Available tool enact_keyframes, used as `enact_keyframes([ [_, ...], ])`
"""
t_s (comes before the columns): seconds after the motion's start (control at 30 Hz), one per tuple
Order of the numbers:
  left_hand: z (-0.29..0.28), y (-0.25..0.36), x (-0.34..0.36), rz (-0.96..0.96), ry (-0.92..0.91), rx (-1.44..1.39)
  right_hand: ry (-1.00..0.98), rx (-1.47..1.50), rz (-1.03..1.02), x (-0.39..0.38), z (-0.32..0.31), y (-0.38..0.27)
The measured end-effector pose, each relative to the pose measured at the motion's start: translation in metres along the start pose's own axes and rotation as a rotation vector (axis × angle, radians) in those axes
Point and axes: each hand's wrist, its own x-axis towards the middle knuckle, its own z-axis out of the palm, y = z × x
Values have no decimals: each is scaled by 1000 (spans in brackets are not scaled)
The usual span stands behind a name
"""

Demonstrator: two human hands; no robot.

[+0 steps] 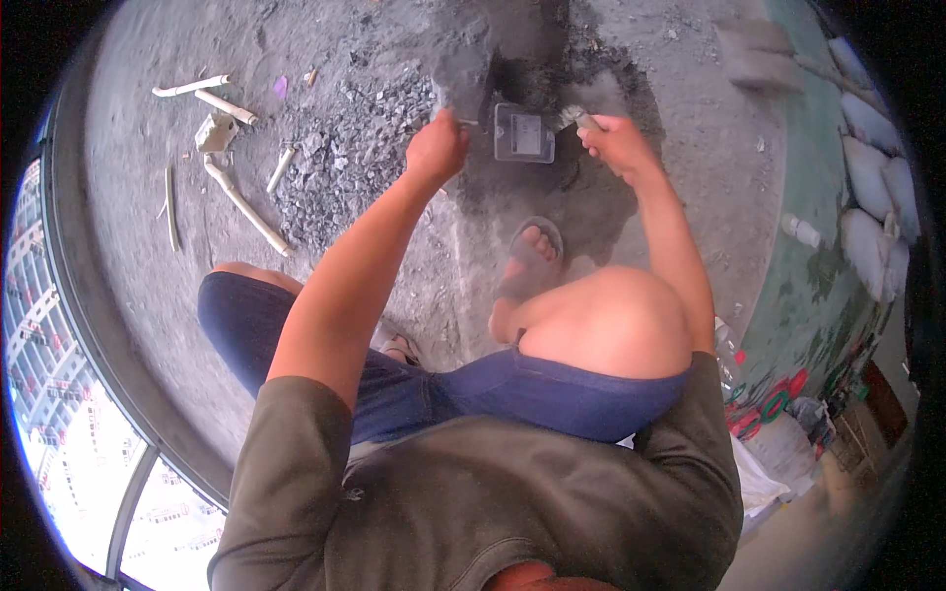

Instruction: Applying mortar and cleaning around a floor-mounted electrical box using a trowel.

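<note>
Head view: both hands reach toward the upper middle of the frame, above a dusty concrete floor (705, 187), with a clear plastic box (505, 138) lying between them. The left hand (439, 148), just left of the box, has its grip curled closed; a pale stub (472, 122) pokes out on its right side (the fingers hide the rest, so I cannot tell what it belongs to). The right hand (619, 146), to the right of the box, has its grip closed around a short grey cylinder (588, 121), the paler end pointing left toward the box. Neither hand appears to touch the box.

Grey rubble (340, 163) spreads left of the left hand, and white pipe lengths (246, 207) lie scattered in the upper left. A sandalled foot (537, 246) rests below the box, near the middle of the frame.

For good control, I would judge a firm but unstrained grip on the cylinder best, with the fingers set back from its paler end and that end in plain sight. The two hands should work clear of each other, and the box is best guarded against knocks, being so near both. The ground looks gritty, so steady footing matters, and the bare toes deserve care (an open sandal gives little cover).
</note>
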Motion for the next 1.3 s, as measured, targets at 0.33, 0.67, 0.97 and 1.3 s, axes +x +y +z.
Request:
enact_keyframes([
  [0.33, -9, -15, -11, -34, -15, -102, 23, 39, 7, -9, 2, -6],
  [0.67, 12, -60, -62, -144, 21, -345, 13, 155, 30, -50, 49, 9],
  [0.97, 36, -68, -114, -164, 81, -410, 182, 37, 19, -88, 110, 31],
  [1.3, 23, -34, -125, 17, 45, -406, 180, 135, 85, -108, 129, 24],
])
